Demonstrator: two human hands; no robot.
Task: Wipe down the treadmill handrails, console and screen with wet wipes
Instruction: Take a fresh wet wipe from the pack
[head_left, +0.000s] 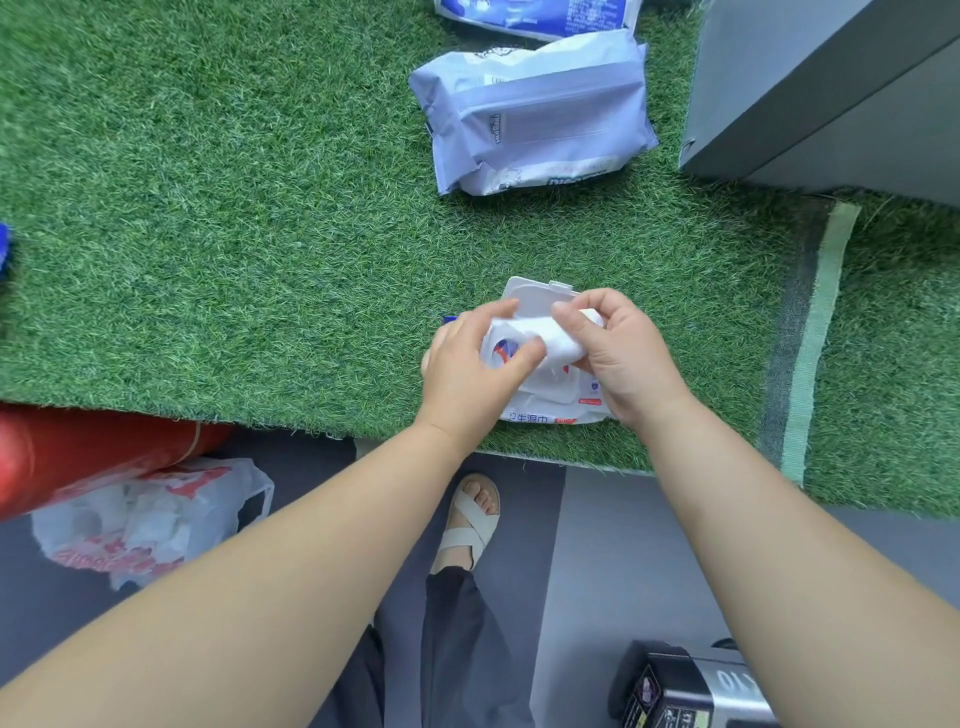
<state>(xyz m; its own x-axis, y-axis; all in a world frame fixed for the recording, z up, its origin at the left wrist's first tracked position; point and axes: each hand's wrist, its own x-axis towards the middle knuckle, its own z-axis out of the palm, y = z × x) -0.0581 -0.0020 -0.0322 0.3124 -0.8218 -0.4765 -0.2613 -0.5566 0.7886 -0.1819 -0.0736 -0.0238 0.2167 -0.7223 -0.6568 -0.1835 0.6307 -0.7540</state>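
On the turf-covered surface (260, 208), close to its near edge, lies the opened wipes pack (550, 415) with its white lid (535, 296) flipped away from the person. Both hands are directly above it. Between them is one folded wet wipe (550, 338). Its long axis runs from left to right, almost parallel to the near edge of the surface.

The left hand (467, 374) pinches the left end of the wipe between thumb and fingers. The right hand (618, 358) has its fingers curled round the right end. Neither hand is nearer than the other; the wipe bridges the two. It seems to be already out of the pack opening, or almost out, so the next move probably only needs to lift it up and toward the person.

Counted: three wipes packs are in view, namely the opened one, a pale blue pack (535, 114) well beyond it, and a darker blue pack (540, 13) cut by the top edge. One wipe is held. One plastic bag (145, 525) holding crumpled white pieces lies on the floor to the left. The treadmill cannot be identified in this view.
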